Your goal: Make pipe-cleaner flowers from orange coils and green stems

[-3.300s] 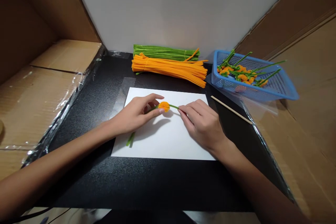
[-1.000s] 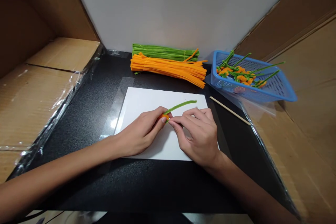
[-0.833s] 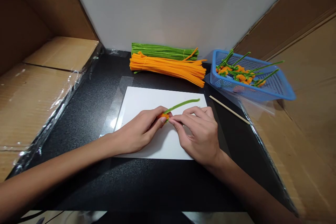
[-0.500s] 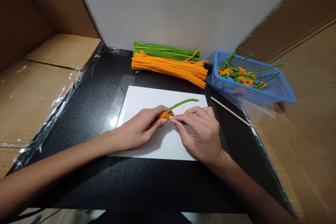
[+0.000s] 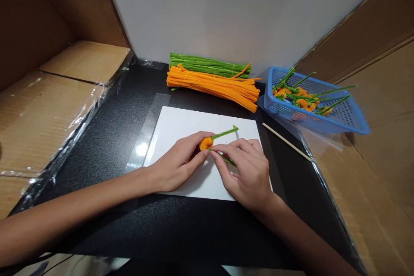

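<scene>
Between thumb and fingers, my left hand (image 5: 183, 159) pinches an orange pipe-cleaner flower (image 5: 206, 143) above the white sheet (image 5: 184, 119). From the flower a green pipe cleaner (image 5: 223, 133) sticks out to the upper right, its tip bent into a small hook. My right hand (image 5: 247, 168) is closed close beside it, thumb and forefinger pinching a green pipe cleaner just below the flower. More of that green length (image 5: 227, 160) shows under the right fingers; the rest of it is hidden.
Behind the sheet lie an orange pipe-cleaner bundle (image 5: 213, 86) and a green bundle (image 5: 207, 64). At right stands a blue basket (image 5: 349, 125) holding several orange flowers with green stems. A thin wooden stick (image 5: 286, 141) rests between sheet and basket. Cardboard walls (image 5: 378, 90) flank the black table (image 5: 129, 108).
The flower has turned so its orange face shows more, and the upper green stem now has a hooked tip. A green length has come into view under the right fingers. The view has shifted slightly.
</scene>
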`<control>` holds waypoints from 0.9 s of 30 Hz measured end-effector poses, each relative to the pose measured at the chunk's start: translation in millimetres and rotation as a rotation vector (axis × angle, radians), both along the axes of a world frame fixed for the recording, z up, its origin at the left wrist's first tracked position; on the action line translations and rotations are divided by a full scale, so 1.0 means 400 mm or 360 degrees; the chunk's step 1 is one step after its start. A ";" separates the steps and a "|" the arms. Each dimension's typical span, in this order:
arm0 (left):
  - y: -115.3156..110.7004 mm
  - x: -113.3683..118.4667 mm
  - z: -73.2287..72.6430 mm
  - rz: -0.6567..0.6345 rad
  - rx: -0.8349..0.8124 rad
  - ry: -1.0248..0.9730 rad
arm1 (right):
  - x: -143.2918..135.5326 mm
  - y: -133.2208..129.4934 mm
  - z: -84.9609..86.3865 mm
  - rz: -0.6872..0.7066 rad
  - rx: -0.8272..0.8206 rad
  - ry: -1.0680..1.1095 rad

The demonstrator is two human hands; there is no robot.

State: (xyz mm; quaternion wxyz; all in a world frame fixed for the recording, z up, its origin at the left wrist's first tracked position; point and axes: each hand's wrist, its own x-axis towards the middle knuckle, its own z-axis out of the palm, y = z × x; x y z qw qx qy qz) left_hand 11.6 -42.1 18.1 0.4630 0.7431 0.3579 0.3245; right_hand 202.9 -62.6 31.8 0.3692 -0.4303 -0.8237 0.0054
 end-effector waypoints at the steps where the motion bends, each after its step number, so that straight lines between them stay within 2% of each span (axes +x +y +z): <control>1: -0.002 0.000 -0.001 0.0017 0.0004 0.0031 | 0.000 -0.001 0.000 0.0008 0.0006 -0.0010; 4: -0.005 -0.001 -0.008 0.0171 0.0269 0.0087 | 0.000 -0.004 0.004 0.0004 -0.0060 0.0045; 7: 0.003 -0.005 -0.014 0.0328 0.0926 0.0191 | -0.001 -0.008 0.013 0.0012 -0.0144 0.0115; 10: 0.016 -0.011 -0.015 0.0334 0.1490 0.0258 | -0.003 -0.012 0.022 0.0058 -0.0178 0.0146; 12: 0.023 -0.018 -0.016 0.0273 0.1651 0.0222 | -0.004 -0.014 0.024 0.0075 -0.0181 0.0129; 19: 0.015 -0.033 -0.004 -0.0005 0.1756 0.0189 | 0.004 -0.015 0.043 0.0057 0.0184 -0.0126; 23: 0.004 -0.021 0.012 -0.0076 0.1696 0.0212 | 0.012 -0.013 0.058 0.0084 0.0228 -0.0196; 25: -0.003 -0.015 0.024 -0.0081 0.1548 0.0146 | 0.015 -0.010 0.062 0.0152 0.0174 -0.0193; 27: -0.010 -0.011 0.040 -0.0047 0.1225 -0.0003 | 0.016 -0.009 0.063 0.0247 0.0091 -0.0153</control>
